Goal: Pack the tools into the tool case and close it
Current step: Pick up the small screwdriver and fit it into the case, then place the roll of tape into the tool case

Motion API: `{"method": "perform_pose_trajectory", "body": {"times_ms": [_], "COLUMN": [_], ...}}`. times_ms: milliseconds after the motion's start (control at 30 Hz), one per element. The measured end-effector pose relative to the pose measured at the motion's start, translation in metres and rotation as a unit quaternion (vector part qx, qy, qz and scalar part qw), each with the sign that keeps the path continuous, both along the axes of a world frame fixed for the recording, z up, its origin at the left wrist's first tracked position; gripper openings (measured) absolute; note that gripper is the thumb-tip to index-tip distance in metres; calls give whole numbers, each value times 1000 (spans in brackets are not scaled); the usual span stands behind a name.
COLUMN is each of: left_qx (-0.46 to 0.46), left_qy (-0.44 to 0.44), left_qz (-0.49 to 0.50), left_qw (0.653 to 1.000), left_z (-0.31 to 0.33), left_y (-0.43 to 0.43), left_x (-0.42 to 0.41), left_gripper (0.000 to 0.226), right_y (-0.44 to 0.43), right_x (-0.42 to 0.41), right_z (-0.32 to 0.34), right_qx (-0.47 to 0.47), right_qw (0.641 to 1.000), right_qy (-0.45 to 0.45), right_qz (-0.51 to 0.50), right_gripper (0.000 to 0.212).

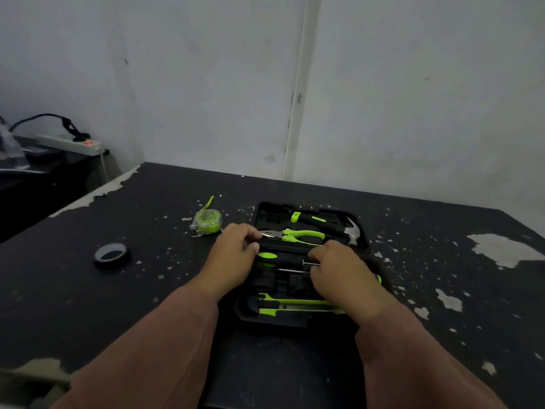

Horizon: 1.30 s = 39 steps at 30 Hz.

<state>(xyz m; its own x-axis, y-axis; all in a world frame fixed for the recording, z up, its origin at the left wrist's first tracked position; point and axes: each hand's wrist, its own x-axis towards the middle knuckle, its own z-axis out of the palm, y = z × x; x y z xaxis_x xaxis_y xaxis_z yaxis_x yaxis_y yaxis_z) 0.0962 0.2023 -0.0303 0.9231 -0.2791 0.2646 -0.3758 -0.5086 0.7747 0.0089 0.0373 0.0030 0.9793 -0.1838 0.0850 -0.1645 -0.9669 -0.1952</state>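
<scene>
The black tool case (pixel 263 209) lies open on the table. Its far half holds a hammer (pixel 351 231) and green-handled pliers (pixel 303 235). In the near half lie a black-and-green screwdriver (pixel 283 259), a second thin shaft just below it, and a green utility knife (pixel 295 305) at the front. My left hand (pixel 233 261) curls its fingers round the butt end of the screwdriver handle. My right hand (pixel 342 276) pinches the screwdriver's metal shaft and hides part of the case. A green tape measure (pixel 208 221) and a black tape roll (pixel 112 255) lie on the table left of the case.
The worn black table (pixel 442 261) ends at a white wall behind and drops off on the left. A white power strip (pixel 70 143) with a red light sits on a lower dark surface at far left.
</scene>
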Motion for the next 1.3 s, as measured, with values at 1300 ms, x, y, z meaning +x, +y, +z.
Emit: {"method": "perform_pose_trajectory", "body": {"times_ms": [1300], "left_qx": [117], "left_qy": [76], "left_qz": [260], "left_qw": [955], "left_z": [-25], "left_y": [201], "left_x": [25], "left_gripper": [51], "right_y": [256], "right_x": [106], "right_z": [-55], "right_qx": [157], "right_qw": [969], "right_qy": [-49], "right_qz": [184], "right_gripper": [38]}}
